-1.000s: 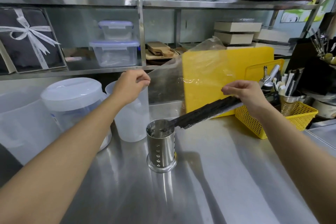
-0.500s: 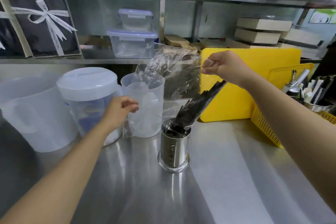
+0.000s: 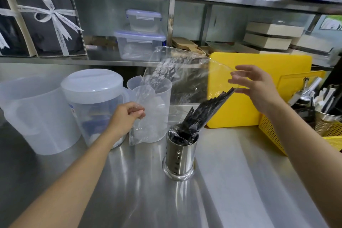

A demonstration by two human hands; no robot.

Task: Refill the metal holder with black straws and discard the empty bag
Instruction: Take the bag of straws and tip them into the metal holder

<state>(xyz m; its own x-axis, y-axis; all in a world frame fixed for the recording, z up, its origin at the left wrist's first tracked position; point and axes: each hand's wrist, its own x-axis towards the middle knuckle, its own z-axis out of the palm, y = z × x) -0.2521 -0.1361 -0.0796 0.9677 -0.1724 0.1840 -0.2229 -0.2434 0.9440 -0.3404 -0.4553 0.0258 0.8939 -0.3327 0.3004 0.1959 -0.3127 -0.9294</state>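
A perforated metal holder (image 3: pixel 180 155) stands on the steel counter (image 3: pixel 231 181). A bundle of black straws (image 3: pixel 203 113) sits in it and leans up to the right. A clear, crumpled plastic bag (image 3: pixel 177 79) hangs over the holder and still drapes around the straws. My left hand (image 3: pixel 127 116) pinches the bag's lower left part, left of the holder. My right hand (image 3: pixel 257 89) is above and right of the straws' tips, fingers spread, with the bag's upper edge at its fingertips.
Two translucent jugs (image 3: pixel 27 113) (image 3: pixel 92 98) and a measuring cup (image 3: pixel 159 89) stand left of and behind the holder. A yellow cutting board (image 3: pixel 268 72) leans at the back right, beside a yellow basket (image 3: pixel 273 133) of utensils. Shelves with plastic containers (image 3: pixel 140 42) run behind.
The straws slid from the bag into the holder. My left hand dropped low with the bag, and my right hand rose, then spread its fingers from a pinch.
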